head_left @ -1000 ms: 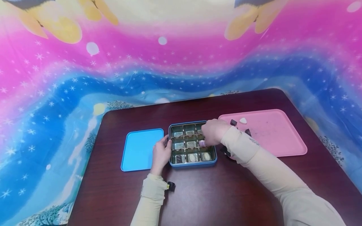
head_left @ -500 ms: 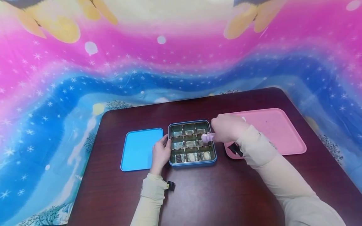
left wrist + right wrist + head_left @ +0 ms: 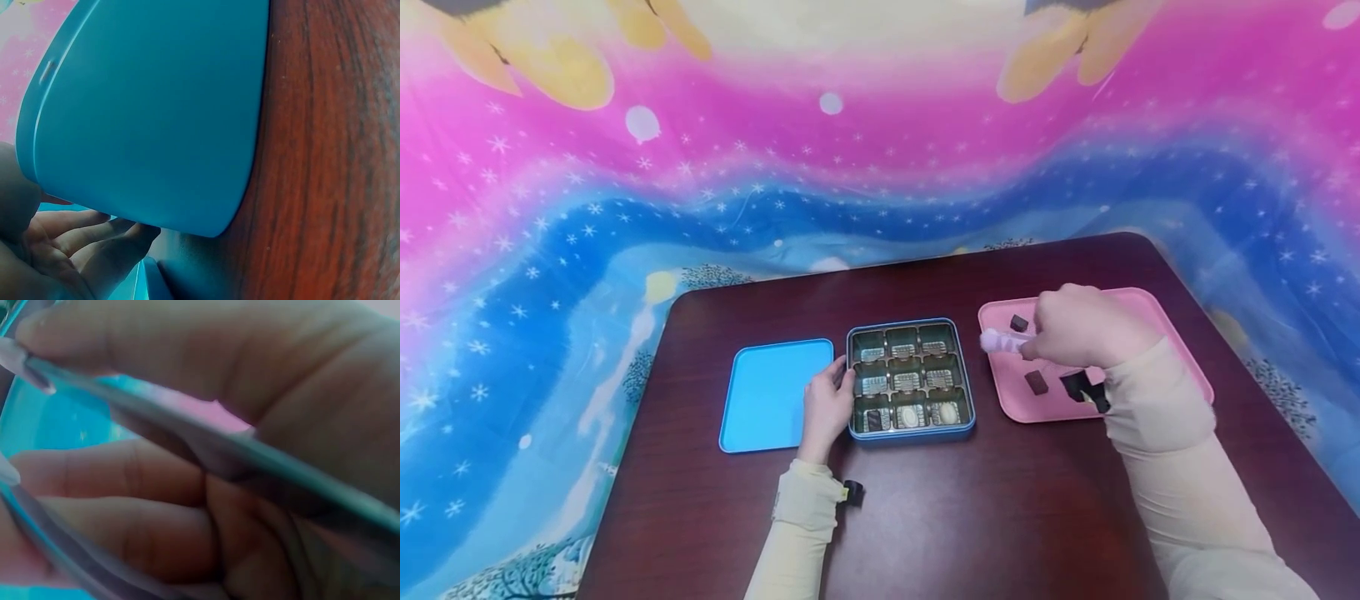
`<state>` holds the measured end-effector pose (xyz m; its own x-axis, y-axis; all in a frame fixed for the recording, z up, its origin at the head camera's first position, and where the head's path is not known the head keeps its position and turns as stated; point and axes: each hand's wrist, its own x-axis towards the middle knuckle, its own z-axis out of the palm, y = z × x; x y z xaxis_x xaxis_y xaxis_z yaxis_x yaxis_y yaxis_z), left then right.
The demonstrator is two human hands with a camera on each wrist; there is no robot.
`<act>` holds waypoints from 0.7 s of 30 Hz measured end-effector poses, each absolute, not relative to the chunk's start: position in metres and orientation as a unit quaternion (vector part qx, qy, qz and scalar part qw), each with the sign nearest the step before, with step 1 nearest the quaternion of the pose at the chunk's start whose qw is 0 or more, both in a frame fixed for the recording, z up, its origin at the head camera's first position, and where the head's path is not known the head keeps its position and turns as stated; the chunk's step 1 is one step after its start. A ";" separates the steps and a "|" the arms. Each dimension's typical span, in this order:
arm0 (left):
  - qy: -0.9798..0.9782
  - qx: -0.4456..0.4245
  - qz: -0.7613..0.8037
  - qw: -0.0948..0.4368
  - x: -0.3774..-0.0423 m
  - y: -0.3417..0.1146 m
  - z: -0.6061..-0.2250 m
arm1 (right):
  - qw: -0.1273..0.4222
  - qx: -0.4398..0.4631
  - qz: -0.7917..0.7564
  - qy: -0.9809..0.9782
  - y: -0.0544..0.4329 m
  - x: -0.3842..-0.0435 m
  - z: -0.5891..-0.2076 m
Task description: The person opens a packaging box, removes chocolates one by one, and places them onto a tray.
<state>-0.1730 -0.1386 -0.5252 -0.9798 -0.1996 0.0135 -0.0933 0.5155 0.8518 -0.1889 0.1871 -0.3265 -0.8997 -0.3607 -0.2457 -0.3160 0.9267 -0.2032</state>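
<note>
In the head view my left hand point(image 3: 828, 412) rests against the left side of a blue tin point(image 3: 912, 438). The left wrist view shows its fingers point(image 3: 94, 240) laid along that wall. Inside the tin is a gold divided insert. Its front row holds a dark chocolate point(image 3: 873, 421) and two pale oval chocolates, one in the middle point(image 3: 910, 417) and one on the right point(image 3: 948, 413). My right hand point(image 3: 1086, 325), over the pink tray point(image 3: 1180, 367), grips lilac tongs point(image 3: 1004, 341). Their pale tips stand apart with nothing visible between them.
A dark chocolate cube point(image 3: 1018, 322) lies near the tray's back left corner; another dark piece point(image 3: 1036, 382) lies nearer the front. Left of the tin lies a light blue lid point(image 3: 769, 398). Behind the table point(image 3: 910, 517) hangs a colourful patterned cloth point(image 3: 880, 167).
My right hand has moved rightward with the tongs, from over the tin's right side to over the pink tray. The left hand and tin have stayed in place.
</note>
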 end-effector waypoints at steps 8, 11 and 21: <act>-0.869 0.083 -0.484 0.060 -0.174 -0.140 -0.523 | 0.132 -0.121 -0.078 0.981 0.226 -0.185 -0.330; -0.869 0.083 -0.484 0.060 -0.174 -0.140 -0.522 | 0.142 -0.110 -0.085 0.980 0.238 -0.183 -0.336; -0.868 0.081 -0.487 0.054 -0.171 -0.139 -0.523 | 0.210 -0.088 -0.099 0.969 0.257 -0.172 -0.360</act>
